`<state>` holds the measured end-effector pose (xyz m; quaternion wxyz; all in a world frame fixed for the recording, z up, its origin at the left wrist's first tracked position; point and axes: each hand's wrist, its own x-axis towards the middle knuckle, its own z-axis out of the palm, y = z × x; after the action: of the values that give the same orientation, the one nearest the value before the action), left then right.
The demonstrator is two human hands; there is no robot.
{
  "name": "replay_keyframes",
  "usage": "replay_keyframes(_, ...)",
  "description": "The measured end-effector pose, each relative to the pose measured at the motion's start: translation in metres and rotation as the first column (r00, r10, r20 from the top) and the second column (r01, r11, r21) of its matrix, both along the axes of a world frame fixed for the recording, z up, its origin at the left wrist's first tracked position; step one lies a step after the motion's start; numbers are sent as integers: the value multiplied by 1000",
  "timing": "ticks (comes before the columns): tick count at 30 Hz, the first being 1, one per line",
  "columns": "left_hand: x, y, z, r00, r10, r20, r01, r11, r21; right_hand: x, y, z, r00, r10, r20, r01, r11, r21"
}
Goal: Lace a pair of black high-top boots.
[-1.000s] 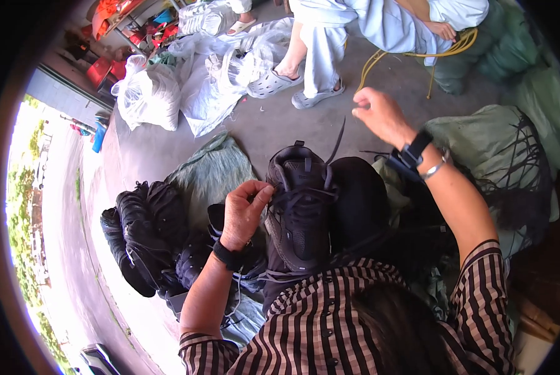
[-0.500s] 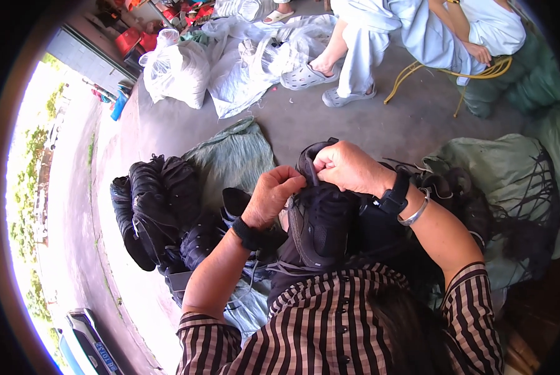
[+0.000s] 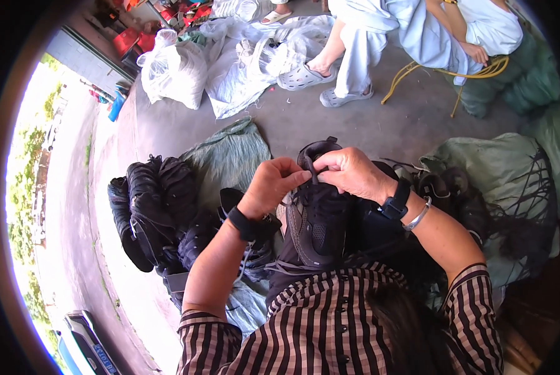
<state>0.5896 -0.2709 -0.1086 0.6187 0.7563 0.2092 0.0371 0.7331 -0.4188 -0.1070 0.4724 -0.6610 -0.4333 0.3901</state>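
A black lace-up shoe [image 3: 317,228] rests on my lap, its toe toward me and its heel opening away. My left hand [image 3: 272,187] pinches the left side of the shoe's tongue or collar between thumb and forefinger. From the other side my right hand [image 3: 350,174] pinches the same padded edge, its fingertips almost meeting the left ones. Whether a lace is also between the fingers is too small to tell. Dark laces cross the shoe just below my fingertips.
A heap of black shoes [image 3: 158,206] lies to the left beside a green woven sack [image 3: 236,153]. More shoes and loose laces [image 3: 523,206] lie on a pale green sack at right. Across the floor sits a person in grey clogs [image 3: 348,97]; white sacks [image 3: 177,72] stand far left.
My left hand has shifted slightly up and right, toward the right hand. The right hand has turned and lowered a little, so both pinches now sit closer together on the shoe.
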Motion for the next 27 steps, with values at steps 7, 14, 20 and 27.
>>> replay_keyframes(7, -3, -1, -6, 996, 6, -91, -26, 975, -221, 2, -10, 0, 900, -171, 401, 132, 983, 124)
replay_keyframes(14, -7, -1, -6, 981, -55, -187, -6, 951, -310, 92, -69, -46, 838, -420, 349, 472, 878, -77)
replay_keyframes(20, -25, -11, -3, 992, 51, -112, -80, 959, -270, 47, -80, -20, 892, -437, 114, 448, 888, -105)
replay_keyframes(27, -25, -17, 3, 986, 95, -138, -137, 933, -334, 7, -75, -7, 964, -195, -179, 159, 967, -196)
